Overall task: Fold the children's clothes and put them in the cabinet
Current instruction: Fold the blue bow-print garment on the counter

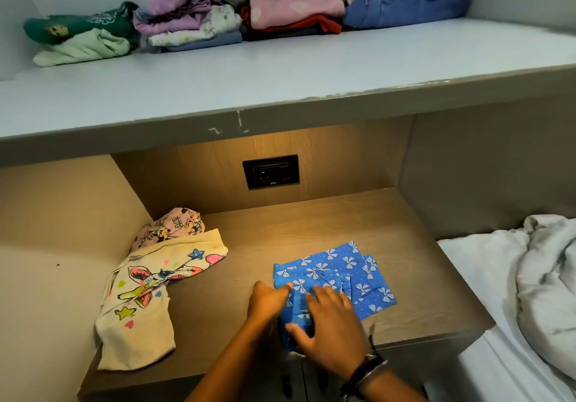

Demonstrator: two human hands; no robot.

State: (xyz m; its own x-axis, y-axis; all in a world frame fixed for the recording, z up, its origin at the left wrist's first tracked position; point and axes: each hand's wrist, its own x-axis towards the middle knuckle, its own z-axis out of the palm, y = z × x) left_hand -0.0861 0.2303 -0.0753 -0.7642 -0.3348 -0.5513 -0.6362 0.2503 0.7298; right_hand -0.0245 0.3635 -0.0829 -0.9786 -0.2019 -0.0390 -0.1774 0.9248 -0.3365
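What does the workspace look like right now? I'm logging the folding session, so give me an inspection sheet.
Surface: wooden counter in a lit niche, mostly bare.
Job's things: blue bow-print garment partly folded near the front edge; cream cartoon-print garment lying unfolded at the left, a pink printed garment behind it; stacks of folded clothes on the grey shelf above.
Clutter: nothing seen.
Hands: left hand pinching the blue garment's left edge; right hand pressing flat on it, fingers spread.
Cables: nothing seen; a black wall socket sits unused.
Surroundings: white bedding at the right.
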